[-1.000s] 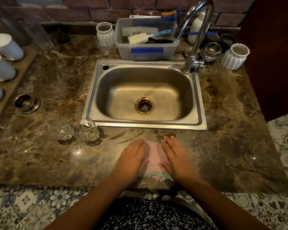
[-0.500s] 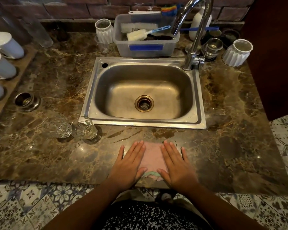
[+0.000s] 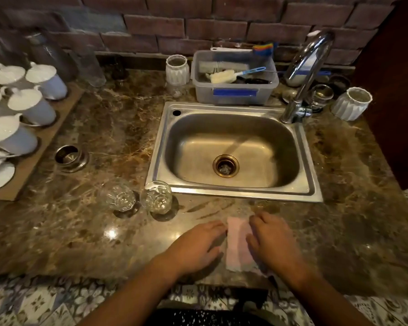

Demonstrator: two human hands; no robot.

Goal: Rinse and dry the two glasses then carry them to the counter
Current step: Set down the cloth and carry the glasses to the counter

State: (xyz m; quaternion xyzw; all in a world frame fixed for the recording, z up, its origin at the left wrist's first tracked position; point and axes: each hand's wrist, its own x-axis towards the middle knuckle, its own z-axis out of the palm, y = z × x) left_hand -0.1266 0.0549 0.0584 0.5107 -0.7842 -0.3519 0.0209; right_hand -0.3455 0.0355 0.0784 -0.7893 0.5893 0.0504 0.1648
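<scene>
Both glasses (image 3: 139, 196) stand lower left of the sink (image 3: 233, 149), up-left of the left hand (image 3: 196, 248), the nearer one. Left hand and right hand (image 3: 271, 243) lie flat, fingers extended, on the pink cloth (image 3: 237, 245), gripping nothing.

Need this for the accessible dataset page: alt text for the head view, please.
A person's left hand and right hand press flat on a pink cloth at the marble counter's front edge. Two clear glasses stand left of an empty steel sink.
</scene>
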